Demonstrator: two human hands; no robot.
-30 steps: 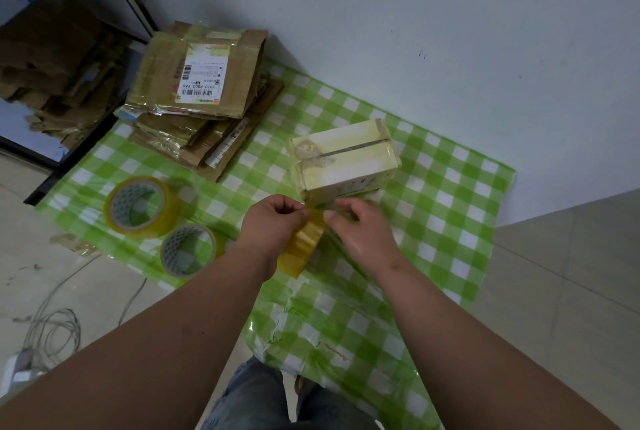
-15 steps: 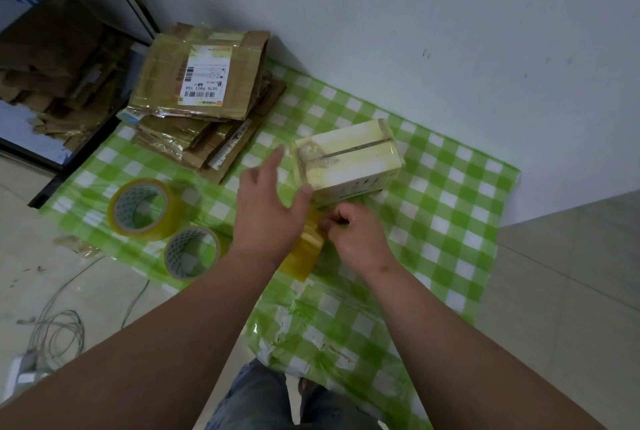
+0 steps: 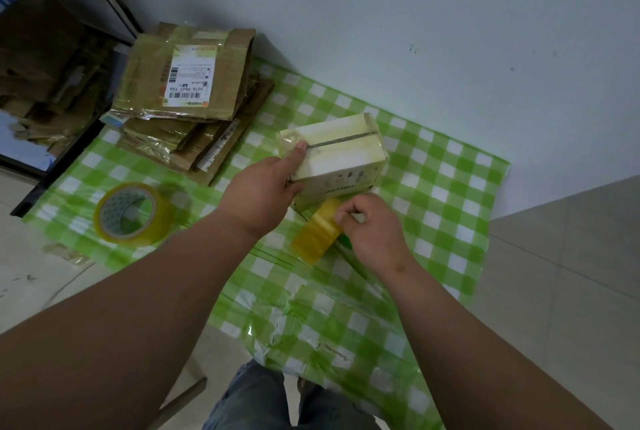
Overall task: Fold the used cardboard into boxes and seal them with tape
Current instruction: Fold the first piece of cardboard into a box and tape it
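Fingers: left hand [image 3: 263, 192] grips the near-left end of the box [image 3: 341, 155], thumb on its top seam. Right hand [image 3: 372, 232] pinches the tape roll [image 3: 317, 233] just below the box's near face. Seam runs left-right, beyond the roll; left hand nearer.

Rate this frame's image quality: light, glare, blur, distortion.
Head view: dim, flat light; glare on the taped flattened cardboard and glossy checked cloth; wide-angle bending stretches the forearms; the tape roll at left looks smeared; the box stays fairly sharp.
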